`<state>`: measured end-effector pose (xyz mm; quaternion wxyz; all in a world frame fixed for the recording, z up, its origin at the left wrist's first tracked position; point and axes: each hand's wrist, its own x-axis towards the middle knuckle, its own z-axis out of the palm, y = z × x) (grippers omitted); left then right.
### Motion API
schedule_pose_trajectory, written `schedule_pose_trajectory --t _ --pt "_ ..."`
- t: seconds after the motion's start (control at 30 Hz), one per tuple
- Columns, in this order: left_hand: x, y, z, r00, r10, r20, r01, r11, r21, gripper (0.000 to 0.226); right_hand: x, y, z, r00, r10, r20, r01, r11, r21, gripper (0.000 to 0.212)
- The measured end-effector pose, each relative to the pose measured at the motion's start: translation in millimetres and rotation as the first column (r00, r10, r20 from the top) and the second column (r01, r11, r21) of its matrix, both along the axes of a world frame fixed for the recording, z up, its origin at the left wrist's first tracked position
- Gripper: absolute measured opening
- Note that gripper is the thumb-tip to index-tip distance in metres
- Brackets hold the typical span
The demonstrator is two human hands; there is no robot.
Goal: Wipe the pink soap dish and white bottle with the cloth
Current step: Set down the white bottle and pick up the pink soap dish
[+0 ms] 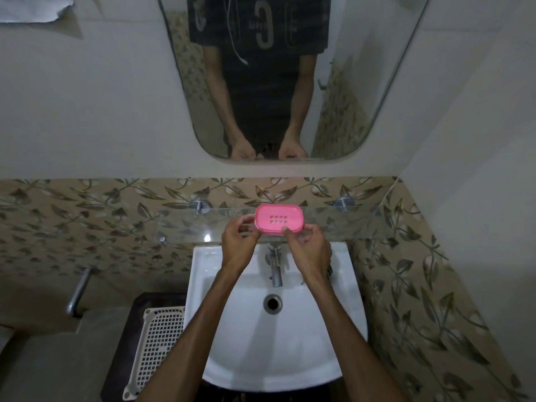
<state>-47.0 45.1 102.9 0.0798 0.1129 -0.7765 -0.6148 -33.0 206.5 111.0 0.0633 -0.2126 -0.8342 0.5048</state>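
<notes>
Hands met at the pink soap dish (279, 219), which sat over the glass shelf (333, 224) above the white sink (232, 329); whether it rested on the glass or was held just clear of it could not be told. The left hand (239, 243) pinched the dish's left end, fingers curled around the rim. The right hand (309, 248) gripped the near right corner, thumb on the front edge and fingers wrapped behind. The faucet (275, 265) stood below the dish, between the two wrists. The mirror (348, 111) above reflected both forearms. A white perforated basket (156, 346) lay left of the sink.
</notes>
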Motion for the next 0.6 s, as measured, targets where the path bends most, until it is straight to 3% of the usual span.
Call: schedule_pose_trajectory --t 0.1,0.2,0.3,0.43,0.6 --pt "-1 0 -3 1.000 0.022 0.008 -0.021 0.999 -0.031 0.034 0 7 0 1.000 0.011 0.014 -0.012 0.997 0.076 0.047" --pt "-4 0 -2 0.998 0.070 0.002 -0.070 0.996 -0.049 0.042 0 12 2 0.997 -0.032 -0.073 0.043 0.987 0.152 0.063" --pt "-11 2 1 0.998 0.063 0.003 -0.063 0.996 -0.067 0.043 -11 15 7 0.987 -0.012 -0.162 0.042 0.983 0.180 0.054" --pt "-18 5 1 0.997 0.038 0.073 -0.035 0.999 -0.039 0.035 -27 16 10 0.988 0.093 -0.127 -0.074 0.986 0.148 0.034" --pt "-15 5 -4 0.996 0.040 0.081 -0.041 0.999 0.021 0.037 -31 17 5 0.978 0.150 -0.143 -0.128 0.980 0.155 0.040"
